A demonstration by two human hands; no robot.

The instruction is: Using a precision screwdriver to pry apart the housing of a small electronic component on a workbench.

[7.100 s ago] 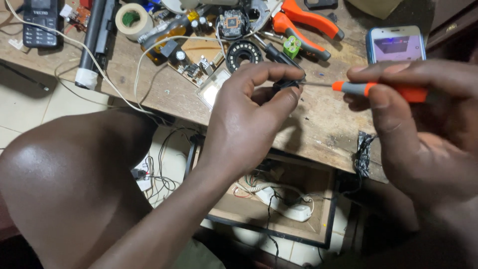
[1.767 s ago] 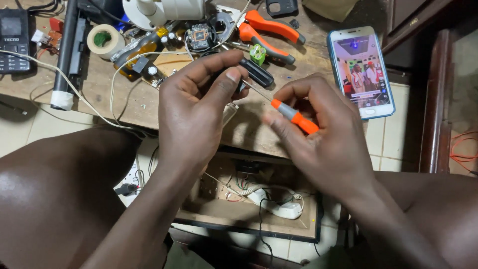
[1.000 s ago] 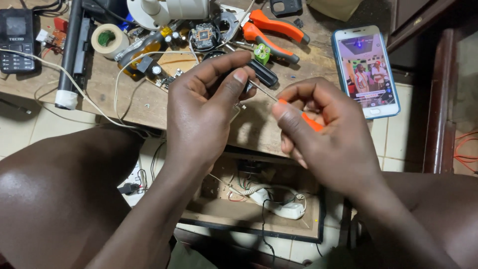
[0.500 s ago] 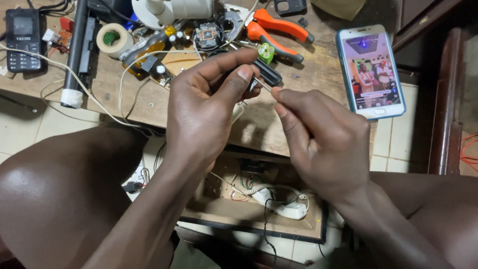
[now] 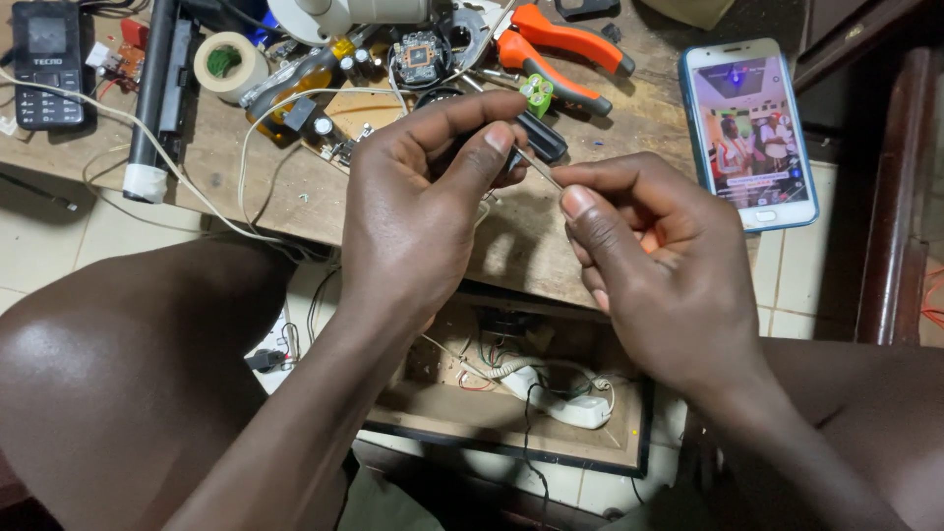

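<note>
Orange shows faintly inside my right hand, where the handle of a small screwdriver is almost buried in my curled palm; my thumb and forefinger are pinched tight near its thin metal shaft. That shaft slants up and left into a small dark part that my left hand grips between thumb and bent forefinger, the other fingers folded close. Both hands hover just above the front edge of a cluttered wooden bench, with a lit smartphone to the right and orange-handled pliers beyond.

I judge I am in the middle of working a screw on the part, tip seated. Next, I would need to keep the part steady, hold the shaft straight, and twist gently with 2 fingertips so the tip does not slip.
</note>
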